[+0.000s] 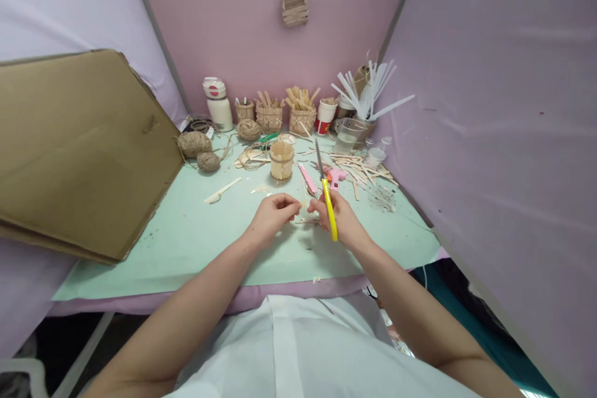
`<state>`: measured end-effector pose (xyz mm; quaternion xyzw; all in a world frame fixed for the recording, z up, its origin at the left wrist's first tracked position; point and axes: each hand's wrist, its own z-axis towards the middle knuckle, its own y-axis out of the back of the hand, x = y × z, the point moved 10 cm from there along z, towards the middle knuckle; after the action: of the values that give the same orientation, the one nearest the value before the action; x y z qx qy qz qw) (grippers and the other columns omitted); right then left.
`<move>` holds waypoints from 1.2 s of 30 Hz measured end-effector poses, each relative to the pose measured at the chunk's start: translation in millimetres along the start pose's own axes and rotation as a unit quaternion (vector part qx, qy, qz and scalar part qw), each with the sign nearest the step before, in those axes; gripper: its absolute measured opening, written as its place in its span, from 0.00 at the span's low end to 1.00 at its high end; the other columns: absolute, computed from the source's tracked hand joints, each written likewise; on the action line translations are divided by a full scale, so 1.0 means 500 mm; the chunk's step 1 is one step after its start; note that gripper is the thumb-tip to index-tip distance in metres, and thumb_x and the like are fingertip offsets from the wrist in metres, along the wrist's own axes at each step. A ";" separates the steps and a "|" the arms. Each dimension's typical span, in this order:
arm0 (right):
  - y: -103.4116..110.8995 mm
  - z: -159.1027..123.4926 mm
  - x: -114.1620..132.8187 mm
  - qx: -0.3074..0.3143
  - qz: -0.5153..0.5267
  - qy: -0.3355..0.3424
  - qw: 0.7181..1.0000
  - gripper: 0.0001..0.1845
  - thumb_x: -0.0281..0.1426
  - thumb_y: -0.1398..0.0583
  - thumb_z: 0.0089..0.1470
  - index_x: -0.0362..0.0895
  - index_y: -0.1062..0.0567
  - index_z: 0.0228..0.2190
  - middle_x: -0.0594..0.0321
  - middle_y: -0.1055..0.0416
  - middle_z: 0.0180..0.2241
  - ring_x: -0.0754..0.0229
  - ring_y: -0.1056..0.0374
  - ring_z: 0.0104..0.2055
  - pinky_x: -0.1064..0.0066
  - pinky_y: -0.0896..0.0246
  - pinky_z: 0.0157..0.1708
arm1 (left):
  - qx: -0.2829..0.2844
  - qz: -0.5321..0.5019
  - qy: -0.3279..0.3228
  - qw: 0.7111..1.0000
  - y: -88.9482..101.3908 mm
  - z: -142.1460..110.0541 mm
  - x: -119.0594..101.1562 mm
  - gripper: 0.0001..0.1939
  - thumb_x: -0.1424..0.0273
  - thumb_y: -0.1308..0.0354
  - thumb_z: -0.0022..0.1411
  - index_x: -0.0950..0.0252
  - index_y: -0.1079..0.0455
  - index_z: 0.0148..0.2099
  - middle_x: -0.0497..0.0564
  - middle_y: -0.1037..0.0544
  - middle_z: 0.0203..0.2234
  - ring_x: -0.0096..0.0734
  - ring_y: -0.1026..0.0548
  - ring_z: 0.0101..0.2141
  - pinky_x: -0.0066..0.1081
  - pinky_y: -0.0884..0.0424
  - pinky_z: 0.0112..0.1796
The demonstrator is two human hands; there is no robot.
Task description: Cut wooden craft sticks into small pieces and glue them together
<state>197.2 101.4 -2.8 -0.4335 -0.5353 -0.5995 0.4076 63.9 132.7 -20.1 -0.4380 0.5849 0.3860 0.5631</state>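
Note:
My left hand is closed in a pinch on a small pale piece, perhaps a bit of wood; its kind is too small to tell. Close beside it, my right hand grips yellow-handled scissors, blades pointing up and away from me. The right fingertips are near the same pale piece; I cannot tell whether they touch it. A small round wooden cup stands upright just beyond my hands. Past the right hand lie a pink-handled tool and a pink glue gun.
Loose craft sticks lie at the right, with dry twigs nearer. Twine balls sit at the left beside a big cardboard sheet. Stick-filled baskets, a white jar and white glue sticks line the back.

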 end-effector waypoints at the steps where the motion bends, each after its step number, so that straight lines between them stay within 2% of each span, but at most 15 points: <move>1: -0.009 -0.009 0.003 0.027 -0.008 0.001 1.000 0.16 0.44 0.43 0.50 0.45 0.39 0.29 0.69 0.35 0.23 0.69 0.45 0.18 0.75 0.47 0.18 | -0.010 -0.020 0.001 1.000 0.007 0.001 -0.003 0.09 0.66 0.39 0.46 0.67 0.31 0.26 0.44 0.32 0.17 0.19 0.39 0.19 0.23 0.45 0.22; 6: -0.059 -0.071 0.006 0.165 -0.067 -0.014 0.984 0.19 0.47 0.48 0.55 0.44 0.37 0.25 0.71 0.40 0.17 0.68 0.44 0.16 0.75 0.46 0.17 | -0.065 -0.117 0.024 0.991 0.046 0.000 -0.012 0.11 0.65 0.36 0.44 0.67 0.33 0.26 0.44 0.32 0.18 0.17 0.39 0.19 0.23 0.43 0.22; 11: -0.097 -0.100 0.007 0.225 -0.051 -0.047 0.972 0.20 0.50 0.49 0.54 0.46 0.39 0.27 0.69 0.40 0.21 0.66 0.42 0.19 0.75 0.41 0.16 | -0.081 -0.142 0.021 0.986 0.061 -0.012 -0.023 0.13 0.64 0.35 0.43 0.67 0.34 0.25 0.44 0.32 0.19 0.16 0.38 0.19 0.22 0.42 0.23; 23: -0.153 -0.093 0.016 0.266 -0.059 -0.049 0.961 0.22 0.51 0.52 0.55 0.46 0.40 0.25 0.70 0.42 0.18 0.67 0.42 0.16 0.73 0.38 0.16 | -0.106 -0.193 0.009 0.975 0.096 -0.031 -0.013 0.12 0.67 0.36 0.46 0.67 0.35 0.25 0.44 0.33 0.19 0.16 0.38 0.19 0.21 0.42 0.23; 36: -0.167 -0.090 0.019 0.282 -0.105 -0.071 0.951 0.22 0.51 0.50 0.55 0.45 0.42 0.25 0.71 0.41 0.18 0.67 0.39 0.16 0.75 0.39 0.16 | -0.131 -0.201 0.007 0.971 0.108 -0.036 -0.009 0.10 0.68 0.38 0.46 0.67 0.36 0.24 0.43 0.34 0.18 0.16 0.39 0.19 0.21 0.43 0.23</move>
<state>110.8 64.3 -20.0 -0.2833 -0.7527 -0.4312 0.4090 7.1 133.0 -16.8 -0.6193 0.4332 0.3354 0.5625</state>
